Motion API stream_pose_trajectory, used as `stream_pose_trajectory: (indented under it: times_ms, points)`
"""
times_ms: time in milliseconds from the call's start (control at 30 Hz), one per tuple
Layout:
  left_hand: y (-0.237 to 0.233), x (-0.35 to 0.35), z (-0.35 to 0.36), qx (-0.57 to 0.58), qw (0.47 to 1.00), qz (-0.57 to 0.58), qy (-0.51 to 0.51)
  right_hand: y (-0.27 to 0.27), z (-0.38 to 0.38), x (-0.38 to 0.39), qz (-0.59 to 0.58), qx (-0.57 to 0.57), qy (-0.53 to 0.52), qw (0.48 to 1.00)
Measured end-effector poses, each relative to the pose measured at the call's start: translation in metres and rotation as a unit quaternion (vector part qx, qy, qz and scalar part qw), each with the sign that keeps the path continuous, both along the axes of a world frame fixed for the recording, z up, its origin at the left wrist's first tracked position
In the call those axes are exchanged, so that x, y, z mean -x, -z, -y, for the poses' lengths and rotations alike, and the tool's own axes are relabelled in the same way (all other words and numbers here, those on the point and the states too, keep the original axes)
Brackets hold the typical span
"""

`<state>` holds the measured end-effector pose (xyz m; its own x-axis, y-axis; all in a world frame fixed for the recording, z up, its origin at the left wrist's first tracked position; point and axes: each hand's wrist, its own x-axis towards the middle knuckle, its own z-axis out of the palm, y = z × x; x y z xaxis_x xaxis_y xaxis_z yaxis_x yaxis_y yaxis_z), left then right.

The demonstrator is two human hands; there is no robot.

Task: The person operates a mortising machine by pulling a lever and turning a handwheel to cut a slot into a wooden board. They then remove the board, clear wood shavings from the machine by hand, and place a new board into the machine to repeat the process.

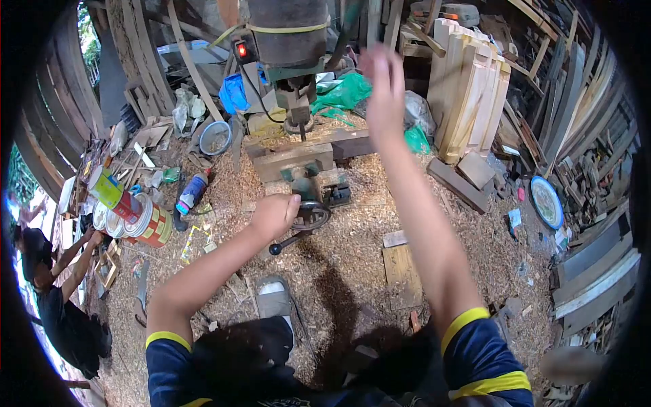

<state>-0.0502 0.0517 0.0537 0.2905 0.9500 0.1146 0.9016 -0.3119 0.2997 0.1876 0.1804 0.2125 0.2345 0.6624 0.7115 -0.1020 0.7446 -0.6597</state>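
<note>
My left hand point(277, 214) is closed on the rim of a metal handwheel point(315, 216) at the front of a drilling machine point(288, 41). A crank handle with a black knob point(275, 249) sticks out below the wheel. My right hand point(384, 91) is raised to the right of the machine head, its fingers smeared by motion. Beneath the head, a vertical bit point(302, 130) points down at a wooden piece point(295, 163) on the machine's table. A red switch point(241, 49) glows on the machine's left side.
Wood shavings cover the floor. Stacked pale timber pieces point(468, 95) stand at right, near a blue-rimmed basin point(546, 203). Paint buckets point(152, 224) and a spray can point(193, 191) are at left. Another person point(57, 305) crouches at far left. A board point(403, 275) lies near my feet.
</note>
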Motion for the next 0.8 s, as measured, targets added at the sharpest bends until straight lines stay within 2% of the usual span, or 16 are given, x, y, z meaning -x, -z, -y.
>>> stream_pose_trajectory:
  times_ms: [67, 100, 167, 200, 267, 333, 400, 467, 533, 567, 633, 800]
  points:
    - [0.010, 0.008, -0.007, -0.060, 0.995, 0.049, 0.061, 0.097, 0.023, 0.006, -0.009, 0.107, 0.045, 0.993]
    - [0.012, 0.010, -0.009, -0.070, 0.993, 0.048, 0.076, 0.148, 0.040, 0.007, 0.063, 0.180, 0.101, 0.976]
    - [0.010, 0.014, -0.011, -0.066, 0.992, 0.044, 0.101, 0.248, 0.067, 0.016, 0.186, 0.204, 0.205, 0.939]
    - [0.008, 0.014, -0.013, -0.068, 0.989, 0.037, 0.124, 0.282, 0.080, 0.019, 0.266, 0.210, 0.260, 0.904]
    - [0.011, 0.016, -0.016, -0.066, 0.989, 0.040, 0.123, 0.328, 0.094, 0.029, 0.285, 0.248, 0.245, 0.893]
    - [0.012, 0.015, -0.015, -0.062, 0.990, 0.040, 0.121, 0.332, 0.101, 0.036, 0.304, 0.288, 0.228, 0.879]
    - [0.010, 0.014, -0.014, -0.057, 0.987, 0.067, 0.132, 0.312, 0.107, 0.041, 0.176, 0.388, 0.092, 0.900]
    - [0.010, 0.014, -0.014, -0.053, 0.988, 0.066, 0.132, 0.317, 0.098, 0.046, 0.171, 0.377, 0.098, 0.905]
    - [0.007, 0.015, -0.014, -0.050, 0.988, 0.063, 0.134, 0.330, 0.083, 0.052, 0.165, 0.289, 0.176, 0.926]
    - [0.006, 0.014, -0.013, -0.053, 0.989, 0.052, 0.130, 0.336, 0.080, 0.052, 0.163, 0.290, 0.176, 0.927]
    - [0.003, 0.013, -0.013, -0.055, 0.990, 0.041, 0.126, 0.328, 0.079, 0.055, 0.154, 0.370, 0.143, 0.905]
    - [0.003, 0.014, -0.013, -0.053, 0.991, 0.021, 0.120, 0.336, 0.070, 0.060, 0.105, 0.382, 0.136, 0.908]
